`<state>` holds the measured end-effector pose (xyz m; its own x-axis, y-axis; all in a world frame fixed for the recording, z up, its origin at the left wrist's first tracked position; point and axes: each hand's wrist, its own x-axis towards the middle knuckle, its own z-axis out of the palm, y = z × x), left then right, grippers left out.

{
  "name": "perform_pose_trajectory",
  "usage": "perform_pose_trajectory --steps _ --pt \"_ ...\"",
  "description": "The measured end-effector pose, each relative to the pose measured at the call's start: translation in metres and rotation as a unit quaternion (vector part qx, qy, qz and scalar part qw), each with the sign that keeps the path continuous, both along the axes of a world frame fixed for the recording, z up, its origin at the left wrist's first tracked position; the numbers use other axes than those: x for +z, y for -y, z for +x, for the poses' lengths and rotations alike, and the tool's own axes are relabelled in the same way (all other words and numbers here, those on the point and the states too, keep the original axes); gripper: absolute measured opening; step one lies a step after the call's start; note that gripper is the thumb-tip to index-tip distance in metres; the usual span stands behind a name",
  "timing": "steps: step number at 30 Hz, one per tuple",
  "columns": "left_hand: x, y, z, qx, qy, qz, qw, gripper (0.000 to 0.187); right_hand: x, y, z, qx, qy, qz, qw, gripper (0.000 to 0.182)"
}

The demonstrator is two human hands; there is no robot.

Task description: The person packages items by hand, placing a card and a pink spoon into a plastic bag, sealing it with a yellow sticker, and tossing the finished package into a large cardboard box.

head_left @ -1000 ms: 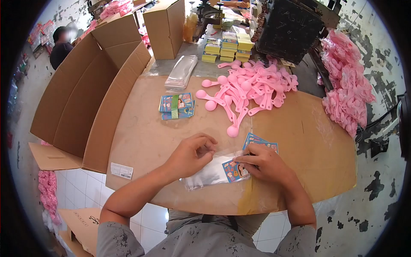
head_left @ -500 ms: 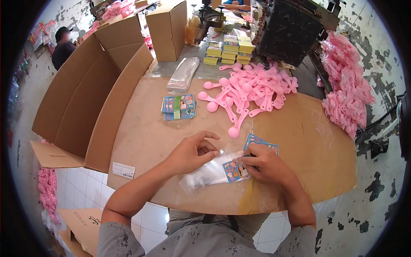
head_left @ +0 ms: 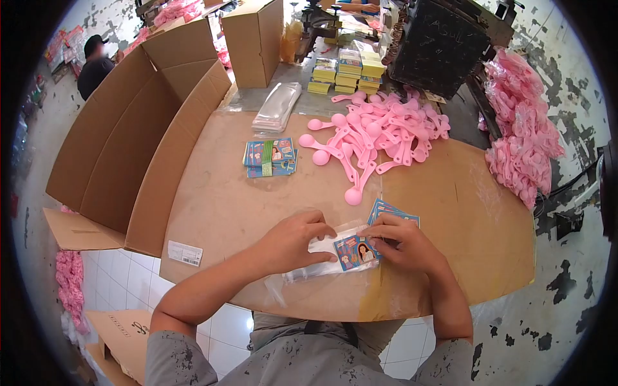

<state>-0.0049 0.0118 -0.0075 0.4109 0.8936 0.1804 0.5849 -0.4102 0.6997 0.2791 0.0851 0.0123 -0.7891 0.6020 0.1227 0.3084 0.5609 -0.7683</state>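
Note:
A blue printed card (head_left: 349,254) with a picture of a person on it lies over clear plastic bags (head_left: 313,273) in front of me. My right hand (head_left: 410,245) pinches the card by its right end. On the left side, my left hand (head_left: 296,241) hovers over the bags with thumb and fingers apart, the thumb tip right at the card's left edge. Just behind my right hand, several more blue cards (head_left: 384,208) are fanned out, partly covered by its fingers.
Pink plastic spoons (head_left: 393,132) are heaped at the back of the table. Banded cards (head_left: 269,154) and a stack of clear bags (head_left: 277,108) lie further left. A big cardboard box (head_left: 170,164) stands along the left edge. Bagged pink items (head_left: 521,128) hang at right.
My left hand has moved slightly down and right, its thumb now by the card. More of the card shows, with my right fingers shifted to its upper right end.

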Motion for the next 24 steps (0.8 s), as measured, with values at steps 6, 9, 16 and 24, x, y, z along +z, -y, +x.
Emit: perform_pose_trajectory --steps 6,9,16,24 --pt "0.001 -0.002 -0.004 -0.022 0.057 -0.026 0.998 0.023 0.004 -0.003 0.001 -0.021 -0.065 0.01 0.998 0.03" --pt "-0.005 -0.004 -0.004 -0.031 0.189 -0.082 0.978 0.018 0.01 -0.001 0.003 -0.085 -0.067 0.017 0.994 0.029" --pt "0.002 -0.002 0.0 0.012 0.385 -0.322 0.865 0.031 0.001 0.004 -0.003 -0.189 -0.218 -0.001 0.957 0.027" --pt "0.016 0.004 0.008 0.028 0.327 -0.301 0.896 0.066 0.016 0.005 -0.002 -0.117 -0.165 0.059 0.978 0.028"
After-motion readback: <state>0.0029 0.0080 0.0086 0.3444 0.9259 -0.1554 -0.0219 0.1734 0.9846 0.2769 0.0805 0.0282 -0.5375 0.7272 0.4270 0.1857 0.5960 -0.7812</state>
